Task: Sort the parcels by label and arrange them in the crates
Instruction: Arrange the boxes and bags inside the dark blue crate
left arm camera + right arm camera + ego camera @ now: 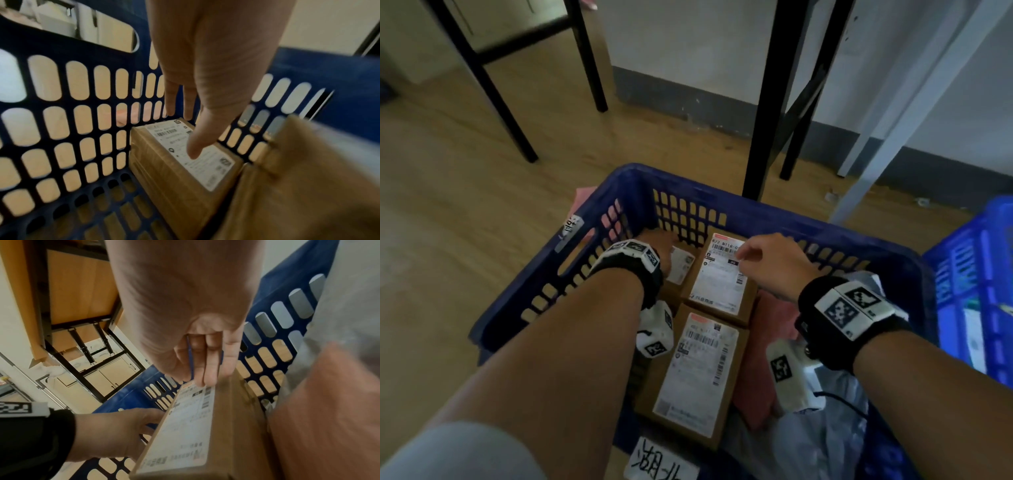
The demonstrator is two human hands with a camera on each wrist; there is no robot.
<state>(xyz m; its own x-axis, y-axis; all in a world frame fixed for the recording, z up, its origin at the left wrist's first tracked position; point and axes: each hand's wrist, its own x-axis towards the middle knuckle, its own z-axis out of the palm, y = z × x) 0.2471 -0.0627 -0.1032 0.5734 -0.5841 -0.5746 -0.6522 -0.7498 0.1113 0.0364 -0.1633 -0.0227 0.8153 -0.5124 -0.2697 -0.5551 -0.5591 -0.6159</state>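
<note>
My left fingers hang straight and slightly apart, their tips just at the far edge of a small cardboard parcel. The thumb points down over that parcel's white shipping label, and I cannot tell whether it touches. My left hand is deep in the far-left corner of the dark blue crate, holding nothing that I can see. The small parcel lies flat on the crate floor, close against the slotted far wall.

My right fingers are held close together, pointing down, with their tips at the far end of the label on a taller cardboard parcel. Whether they press it or only hover, I cannot tell. My right hand is loosely bent above that parcel's far-right corner and grips nothing.

This taller parcel sits just to the right of the small one. A third labelled parcel lies nearer to me, end to end with it. To their right are a pink soft package and a grey plastic mailer bag, both inside the crate. A handwritten paper tag is stuck at the crate's near edge, and another tag on its left rim. A brighter blue crate stands on the wooden floor to the right.
</note>
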